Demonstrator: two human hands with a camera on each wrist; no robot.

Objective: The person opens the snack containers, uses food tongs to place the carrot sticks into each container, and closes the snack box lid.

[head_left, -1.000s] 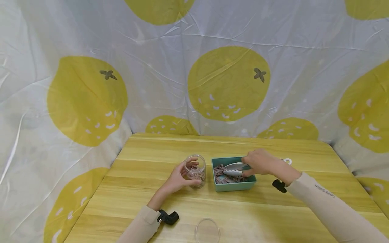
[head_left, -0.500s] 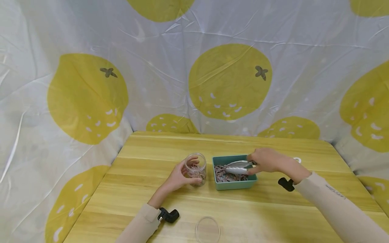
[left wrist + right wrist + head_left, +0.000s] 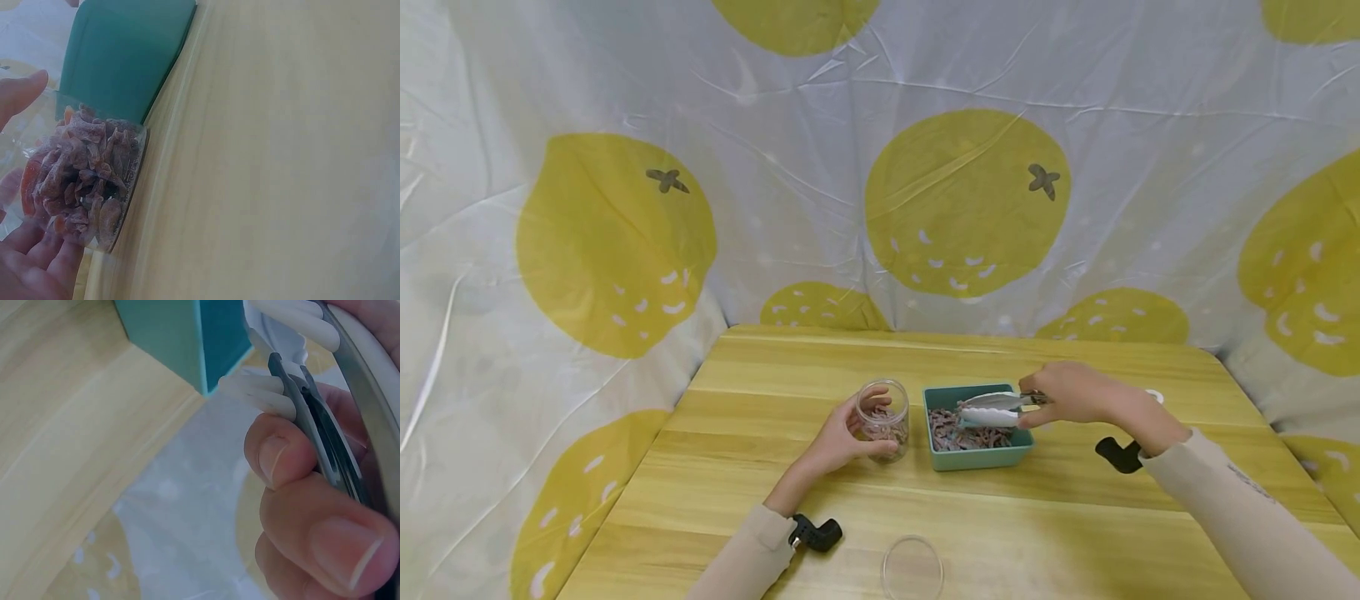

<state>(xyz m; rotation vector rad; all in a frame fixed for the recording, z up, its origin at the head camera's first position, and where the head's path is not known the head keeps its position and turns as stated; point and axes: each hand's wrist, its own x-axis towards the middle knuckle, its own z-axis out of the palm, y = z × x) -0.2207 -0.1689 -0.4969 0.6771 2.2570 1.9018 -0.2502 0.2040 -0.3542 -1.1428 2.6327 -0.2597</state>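
Note:
My left hand (image 3: 838,437) curls round a clear jar (image 3: 891,451) that stands upright on the table, its mouth uncovered. Wrinkled brownish-pink dried strips (image 3: 81,175) fill its lower part in the left wrist view. To the right sits a teal rectangular box (image 3: 981,459) with more of the same strips (image 3: 951,437) inside. My right hand (image 3: 1071,396) grips a pair of tongs (image 3: 350,469) with metal arms and white tips (image 3: 988,417). Those tips are over the strips in the box; whether they pinch any I cannot tell.
A clear round lid (image 3: 912,568) lies on the wooden table (image 3: 760,367) near the front edge. Behind the table hangs a pale curtain (image 3: 790,208) printed with yellow fruit.
My right hand has drawn back to the right with the tongs, and their tips have shifted right within the box. The left hand and jar keep their place.

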